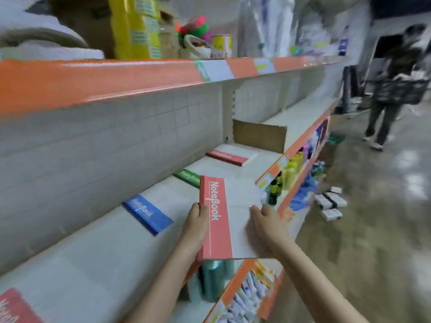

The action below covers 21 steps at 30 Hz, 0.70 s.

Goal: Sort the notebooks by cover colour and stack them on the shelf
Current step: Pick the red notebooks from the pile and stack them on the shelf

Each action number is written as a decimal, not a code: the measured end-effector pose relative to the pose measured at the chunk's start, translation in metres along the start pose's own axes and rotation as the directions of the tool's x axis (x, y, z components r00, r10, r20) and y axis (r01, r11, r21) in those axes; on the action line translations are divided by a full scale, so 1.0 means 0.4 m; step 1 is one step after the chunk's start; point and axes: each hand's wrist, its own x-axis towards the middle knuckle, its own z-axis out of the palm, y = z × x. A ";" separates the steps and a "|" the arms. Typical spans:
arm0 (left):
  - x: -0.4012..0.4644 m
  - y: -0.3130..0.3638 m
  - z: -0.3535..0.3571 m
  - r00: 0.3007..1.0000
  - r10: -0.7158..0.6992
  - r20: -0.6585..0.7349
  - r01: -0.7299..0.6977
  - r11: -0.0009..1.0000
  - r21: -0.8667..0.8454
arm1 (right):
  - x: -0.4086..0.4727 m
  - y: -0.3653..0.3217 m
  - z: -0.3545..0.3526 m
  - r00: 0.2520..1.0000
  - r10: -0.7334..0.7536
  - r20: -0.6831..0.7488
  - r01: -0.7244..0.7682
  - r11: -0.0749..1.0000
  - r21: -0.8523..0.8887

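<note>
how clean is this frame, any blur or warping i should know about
Head view: wide-angle warp bows the orange shelf edge; the held red notebook between the left hand and right hand is fairly sharp, its title readable; upper-shelf goods and the person in the aisle are smeared; glare patches on the floor.

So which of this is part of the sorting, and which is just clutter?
Job: red notebook held in left hand and right hand; blue stack, green stack, red stack, shelf.
Clutter: cardboard box, floor packs, bottles.
</note>
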 end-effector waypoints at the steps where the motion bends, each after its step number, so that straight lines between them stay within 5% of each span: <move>1: 0.007 0.011 0.056 0.998 -0.001 0.055 0.001 1.000 -0.009 | 0.018 0.029 -0.045 0.999 0.014 -0.030 -0.014 1.000 -0.009; 10: 0.016 0.035 0.516 0.916 0.001 0.401 0.012 1.000 -0.029 | 0.060 0.295 -0.375 0.945 0.218 -0.245 -0.201 0.975 0.090; 21: 0.061 0.041 0.789 0.821 0.019 0.571 0.029 0.997 -0.074 | 0.151 0.458 -0.525 0.874 0.336 -0.351 -0.337 0.940 0.063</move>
